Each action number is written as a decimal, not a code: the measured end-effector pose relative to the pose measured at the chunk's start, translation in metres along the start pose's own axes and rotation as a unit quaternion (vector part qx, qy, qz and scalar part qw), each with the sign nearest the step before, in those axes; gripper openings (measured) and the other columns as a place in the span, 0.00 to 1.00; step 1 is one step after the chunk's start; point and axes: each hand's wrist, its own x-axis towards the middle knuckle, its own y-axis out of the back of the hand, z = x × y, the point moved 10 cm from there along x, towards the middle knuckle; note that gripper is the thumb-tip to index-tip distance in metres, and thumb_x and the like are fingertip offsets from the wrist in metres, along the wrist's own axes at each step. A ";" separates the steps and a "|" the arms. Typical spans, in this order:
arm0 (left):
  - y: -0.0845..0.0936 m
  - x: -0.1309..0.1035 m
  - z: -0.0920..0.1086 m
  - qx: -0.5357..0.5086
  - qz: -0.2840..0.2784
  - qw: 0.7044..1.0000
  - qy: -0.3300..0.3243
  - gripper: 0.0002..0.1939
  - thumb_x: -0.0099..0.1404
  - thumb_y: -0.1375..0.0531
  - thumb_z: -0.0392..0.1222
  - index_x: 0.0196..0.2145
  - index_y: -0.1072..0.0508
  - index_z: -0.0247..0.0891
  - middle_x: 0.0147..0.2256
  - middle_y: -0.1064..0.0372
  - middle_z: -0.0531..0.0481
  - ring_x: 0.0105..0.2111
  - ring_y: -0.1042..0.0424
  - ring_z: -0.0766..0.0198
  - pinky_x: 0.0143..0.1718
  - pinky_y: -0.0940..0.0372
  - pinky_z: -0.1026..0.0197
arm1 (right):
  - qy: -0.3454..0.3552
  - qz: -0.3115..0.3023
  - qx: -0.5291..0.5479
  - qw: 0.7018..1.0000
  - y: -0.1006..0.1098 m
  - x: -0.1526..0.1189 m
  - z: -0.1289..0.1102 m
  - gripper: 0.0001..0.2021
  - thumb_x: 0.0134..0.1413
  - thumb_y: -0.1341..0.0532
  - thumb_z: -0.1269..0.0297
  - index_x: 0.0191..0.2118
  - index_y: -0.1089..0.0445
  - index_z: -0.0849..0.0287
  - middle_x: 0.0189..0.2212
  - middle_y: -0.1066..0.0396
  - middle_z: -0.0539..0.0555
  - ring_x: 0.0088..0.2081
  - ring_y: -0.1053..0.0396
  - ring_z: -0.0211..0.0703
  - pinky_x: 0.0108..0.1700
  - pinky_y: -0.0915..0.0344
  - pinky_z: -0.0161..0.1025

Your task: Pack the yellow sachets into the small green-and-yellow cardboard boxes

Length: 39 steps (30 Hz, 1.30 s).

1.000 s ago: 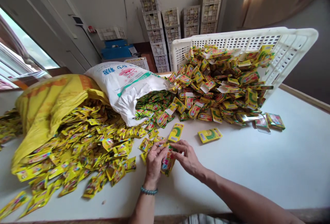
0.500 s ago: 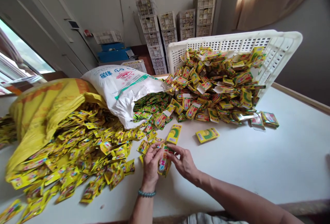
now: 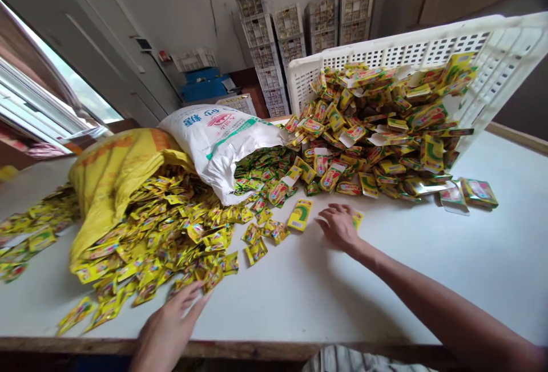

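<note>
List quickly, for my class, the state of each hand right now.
Left hand: at the edge of the yellow sachets; whether it grips one cannot be told.
Right hand: open, nothing visibly held, partly covering a yellow box.

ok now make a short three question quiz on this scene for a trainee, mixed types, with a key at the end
1. Multiple choice: which of these is the left hand nearest to?
a) the window
b) the yellow packets
c) the stacked crates by the wall

2. True or false: the right hand hides part of a yellow box from view.

3. Put these in order from left to right in the picture: large crate, yellow sack, white sack.

Key
1. b
2. True
3. Yellow sack, white sack, large crate
</note>
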 end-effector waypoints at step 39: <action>-0.211 0.004 0.133 -0.327 -0.179 0.928 0.028 0.24 0.43 0.32 0.57 0.29 0.26 0.33 0.23 0.27 0.49 0.22 0.30 0.64 0.26 0.35 0.62 | -0.143 -0.100 0.562 0.809 -0.018 -0.038 0.016 0.20 0.40 0.34 0.45 0.27 0.28 0.60 0.25 0.30 0.51 0.28 0.35 0.39 0.32 0.39 0.37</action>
